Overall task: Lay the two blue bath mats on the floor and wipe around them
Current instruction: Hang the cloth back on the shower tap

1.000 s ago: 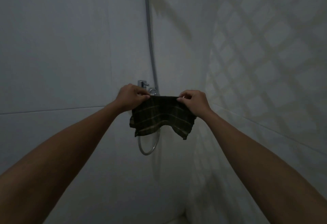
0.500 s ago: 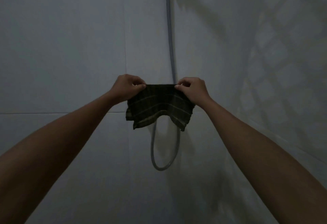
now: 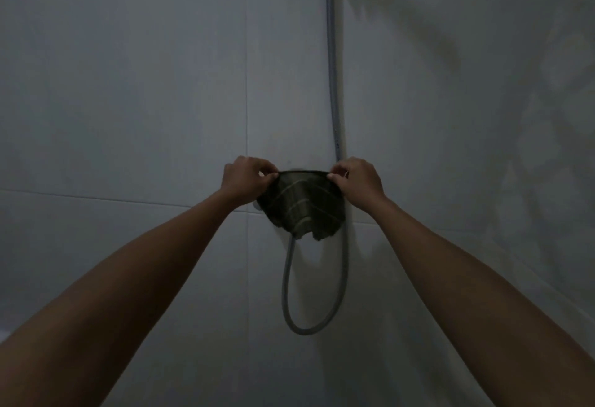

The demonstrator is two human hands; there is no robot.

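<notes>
A small dark green cloth with pale check stripes (image 3: 301, 208) hangs draped over the shower tap on the wall, which it hides. My left hand (image 3: 246, 178) pinches its upper left corner. My right hand (image 3: 359, 181) pinches the upper right corner. Both arms reach straight out toward the wall. No blue bath mat is in view, and the floor is out of the frame.
A grey shower hose (image 3: 331, 52) runs down the wall corner and loops (image 3: 317, 319) below the cloth. Large pale wall tiles (image 3: 128, 84) fill the left side, and the right wall (image 3: 483, 117) carries a lattice shadow. The room is dim.
Both hands have carried the cloth forward to the wall, and it now drapes over the tap that showed a second ago. The view has swung left, bringing more of the hose loop into sight.
</notes>
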